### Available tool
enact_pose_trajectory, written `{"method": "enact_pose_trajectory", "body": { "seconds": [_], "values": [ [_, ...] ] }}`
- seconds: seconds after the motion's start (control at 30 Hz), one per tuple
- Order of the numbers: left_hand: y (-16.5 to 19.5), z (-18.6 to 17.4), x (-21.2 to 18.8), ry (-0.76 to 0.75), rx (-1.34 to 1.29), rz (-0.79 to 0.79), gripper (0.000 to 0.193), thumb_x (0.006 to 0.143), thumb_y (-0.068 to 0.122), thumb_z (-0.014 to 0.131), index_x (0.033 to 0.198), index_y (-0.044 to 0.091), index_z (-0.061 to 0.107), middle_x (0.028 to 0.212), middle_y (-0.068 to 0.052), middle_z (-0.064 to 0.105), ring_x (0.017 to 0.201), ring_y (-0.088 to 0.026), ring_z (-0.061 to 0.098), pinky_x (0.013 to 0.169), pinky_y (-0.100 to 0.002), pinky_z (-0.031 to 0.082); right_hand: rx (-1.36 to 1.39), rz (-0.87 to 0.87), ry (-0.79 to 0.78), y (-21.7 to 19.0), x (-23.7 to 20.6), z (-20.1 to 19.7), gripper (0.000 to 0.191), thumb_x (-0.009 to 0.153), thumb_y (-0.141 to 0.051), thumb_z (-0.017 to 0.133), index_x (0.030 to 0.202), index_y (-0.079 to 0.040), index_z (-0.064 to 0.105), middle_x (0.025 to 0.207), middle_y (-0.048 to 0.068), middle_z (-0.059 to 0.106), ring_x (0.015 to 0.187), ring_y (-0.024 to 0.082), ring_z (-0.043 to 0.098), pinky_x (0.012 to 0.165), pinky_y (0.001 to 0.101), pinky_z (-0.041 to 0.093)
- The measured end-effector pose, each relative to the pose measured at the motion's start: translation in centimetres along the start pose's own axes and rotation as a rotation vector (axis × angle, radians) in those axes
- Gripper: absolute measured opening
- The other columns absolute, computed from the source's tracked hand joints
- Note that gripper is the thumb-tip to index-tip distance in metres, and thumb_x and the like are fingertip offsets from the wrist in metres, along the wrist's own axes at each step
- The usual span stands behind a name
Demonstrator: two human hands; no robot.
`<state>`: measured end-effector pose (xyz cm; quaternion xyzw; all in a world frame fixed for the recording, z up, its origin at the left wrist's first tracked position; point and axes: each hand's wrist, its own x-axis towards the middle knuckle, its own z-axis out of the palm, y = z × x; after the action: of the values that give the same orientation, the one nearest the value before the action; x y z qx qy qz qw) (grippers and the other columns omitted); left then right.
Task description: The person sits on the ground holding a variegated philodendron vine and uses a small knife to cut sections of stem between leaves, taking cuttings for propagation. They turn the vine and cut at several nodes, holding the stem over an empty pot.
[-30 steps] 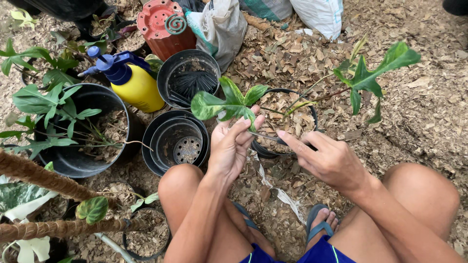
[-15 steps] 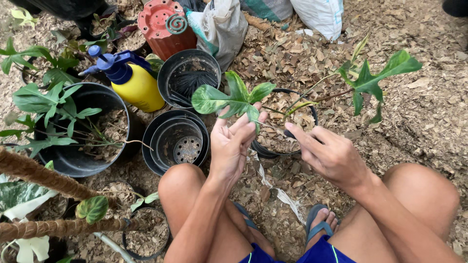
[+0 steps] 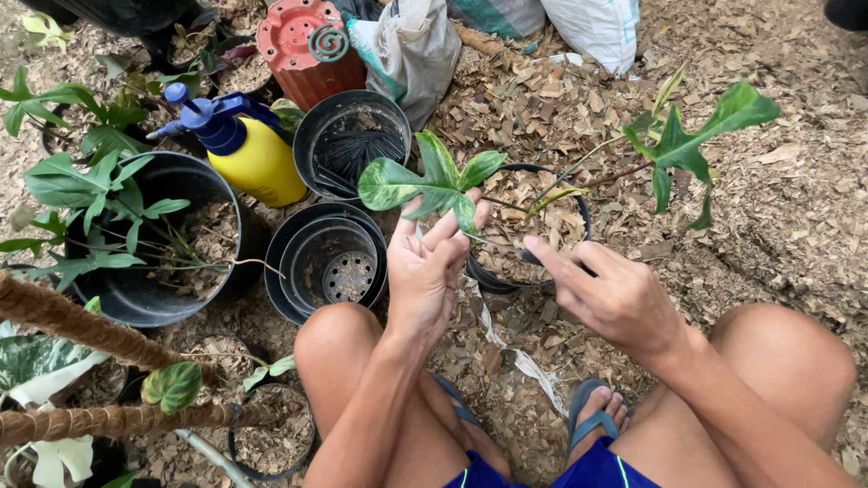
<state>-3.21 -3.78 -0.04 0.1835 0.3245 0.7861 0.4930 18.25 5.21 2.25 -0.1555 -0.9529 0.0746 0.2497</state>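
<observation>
Your left hand [image 3: 434, 271] pinches the cutting [image 3: 434, 185] above the half-filled pot [image 3: 579, 212], your right hand [image 3: 615, 294] loose and empty; it isn't planted yet.

Both hands reach forward between bent knees, left hand [image 3: 432, 271] palm-up with curled fingers, right hand [image 3: 608, 291] pointing leftward

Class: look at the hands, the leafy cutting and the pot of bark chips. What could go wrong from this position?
1. The left hand holds the variegated cutting close under its leaves; a tight squeeze might bruise or snap the thin stem.
2. The right hand reaches over the black pot of chips; a knock could perhaps tip it or bend the long-stemmed green plant beside it.
</observation>
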Motion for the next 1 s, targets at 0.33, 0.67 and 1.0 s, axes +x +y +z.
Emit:
{"method": "enact_pose_trajectory", "body": {
  "seconds": [0.33,0.67,1.0],
  "values": [
    [-0.40,-0.14,0.02,0.025,0.023,-0.002,0.068,0.091,-0.018,0.055,0.149,-0.003,0.025,0.144,-0.032,0.057,0.124,-0.031,0.066,0.059,-0.013,0.052,0.002,0.047,-0.011,-0.24,0.29,-0.06,0.070,0.078,0.000,0.071,0.146,-0.011,0.057,0.078,0.006,0.053,0.065,0.022,0.058,0.060,0.0380,0.054],
    [0.10,-0.13,0.47,0.055,-0.209,-0.175,0.065,0.088,-0.016,0.050,0.149,-0.008,0.029,0.147,-0.029,0.054,0.132,-0.033,0.059,0.110,-0.037,0.053,0.028,0.021,-0.013,-0.16,0.13,0.80,0.068,0.081,0.003,0.070,0.147,-0.008,0.056,0.077,0.006,0.052,0.062,0.020,0.057,0.057,0.0363,0.053],
    [-0.03,-0.71,0.44,0.072,-0.418,-0.235,0.059,0.091,-0.003,0.056,0.146,-0.009,0.038,0.141,-0.027,0.059,0.127,-0.031,0.063,0.111,-0.040,0.051,0.052,0.010,-0.005,-0.41,0.09,0.68,0.071,0.079,0.001,0.071,0.148,-0.009,0.054,0.079,0.007,0.050,0.065,0.022,0.058,0.061,0.0391,0.053]
  ]
}}
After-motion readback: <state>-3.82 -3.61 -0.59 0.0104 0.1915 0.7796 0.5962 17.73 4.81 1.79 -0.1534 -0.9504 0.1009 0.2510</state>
